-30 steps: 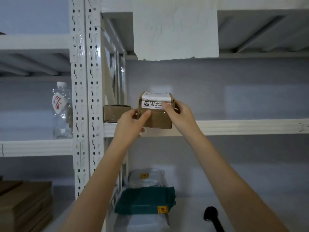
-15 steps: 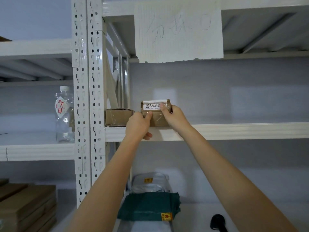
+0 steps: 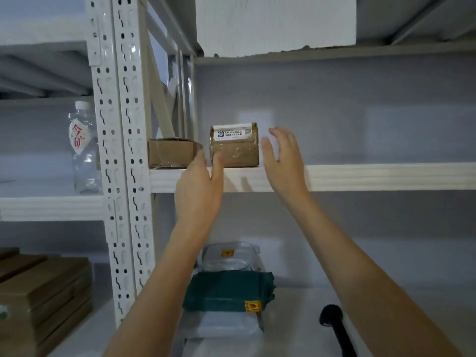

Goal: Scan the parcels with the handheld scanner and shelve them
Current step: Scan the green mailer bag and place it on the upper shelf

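A small brown cardboard parcel with a white label along its top stands on the white shelf. My left hand is just below its left side, fingers straight, the thumb near the parcel's lower left corner. My right hand is off the parcel, to its right, fingers spread. A second brown box sits to the left on the same shelf. The black handheld scanner lies on the lower surface at the bottom right.
A dark green parcel lies over grey and white poly bags on the lower surface. A perforated white upright divides the racks. A water bottle stands on the left shelf, stacked brown boxes below. A paper sheet hangs above.
Both hands set the parcel on the shelf and let go. The right hand has drawn away to the right and the left hand has dropped below the parcel.
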Demonstrator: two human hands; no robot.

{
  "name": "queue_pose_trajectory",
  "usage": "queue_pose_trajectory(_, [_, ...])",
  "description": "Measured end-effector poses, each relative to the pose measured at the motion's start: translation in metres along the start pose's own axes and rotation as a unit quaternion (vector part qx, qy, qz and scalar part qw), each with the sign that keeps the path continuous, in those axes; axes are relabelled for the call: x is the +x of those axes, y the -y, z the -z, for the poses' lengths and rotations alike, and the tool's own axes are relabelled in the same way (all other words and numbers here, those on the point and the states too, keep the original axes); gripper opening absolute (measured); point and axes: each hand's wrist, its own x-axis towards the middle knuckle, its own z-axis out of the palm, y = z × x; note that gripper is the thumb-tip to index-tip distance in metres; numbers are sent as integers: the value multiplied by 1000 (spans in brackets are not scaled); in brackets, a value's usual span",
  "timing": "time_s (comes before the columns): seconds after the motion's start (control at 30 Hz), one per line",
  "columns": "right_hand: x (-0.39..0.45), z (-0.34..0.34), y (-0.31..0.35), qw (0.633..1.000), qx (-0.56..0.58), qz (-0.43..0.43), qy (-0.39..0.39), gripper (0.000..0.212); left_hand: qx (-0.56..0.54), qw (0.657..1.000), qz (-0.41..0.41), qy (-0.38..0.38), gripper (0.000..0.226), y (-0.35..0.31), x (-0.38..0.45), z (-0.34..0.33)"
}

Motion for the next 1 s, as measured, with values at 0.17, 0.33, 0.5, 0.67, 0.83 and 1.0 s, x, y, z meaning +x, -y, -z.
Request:
queue_pose_trajectory(0.17, [-86,15,-54,993,25,95,-65,18,38,997,17,57,26,54,-76,-14])
queue_pose_trajectory(0.33, [-159,-16,-132,974,-9,-165,157,11,156,950,137,234,25,132,-121,-60])
queue_pose_trajectory(0.5, [-199,-44,-179,932,-63,-259,246,22,189,910,190,317,26,182,-145,-92])
queue_pose_trajectory(0.67, [-220,-72,-220,881,-76,-308,351,65,195,887,180,377,42,234,-153,-117])
queue_pose_trajectory(0.83, [-240,-101,-252,833,-276,-47,476,85,236,880,118,396,64,268,-157,-141])
queue_pose_trajectory(1.0, [-248,-133,-271,789,-316,85,520,85,244,892,2,381,66,293,-155,-163])
